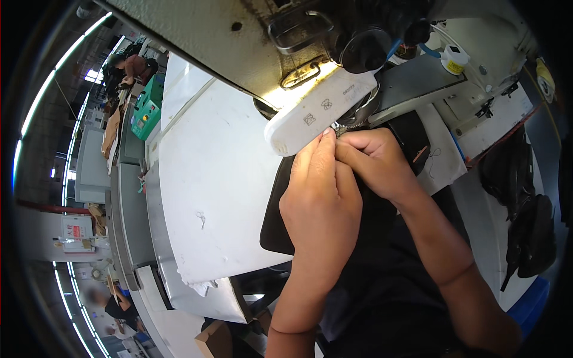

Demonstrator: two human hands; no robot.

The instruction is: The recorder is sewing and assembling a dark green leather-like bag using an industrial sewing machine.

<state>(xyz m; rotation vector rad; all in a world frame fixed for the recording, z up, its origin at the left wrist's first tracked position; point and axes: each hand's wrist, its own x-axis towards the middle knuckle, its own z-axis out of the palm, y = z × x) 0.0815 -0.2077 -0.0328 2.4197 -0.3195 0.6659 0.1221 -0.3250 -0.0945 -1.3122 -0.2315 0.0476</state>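
My left hand (322, 197) and my right hand (379, 160) meet at the working end of an industrial sewing machine (322, 106), just below its long white cover. Beneath both hands lies a flat black panel (276, 222) with a rounded corner, perhaps leather or cloth. The left fingers are pressed together over the panel, tips close to a small metal part of the machine. My right hand is closed in a pinch against the left fingertips. Whatever sits between the right thumb and forefinger is hidden. A lamp lights the spot from behind the cover.
A white worktable (221, 173) spreads to the left, with a loose thread (201, 220) on it. Black pieces (507, 179) hang at the right. A small white bottle (455, 59) stands on the machine. At far left are a green case (148, 107) and other people working.
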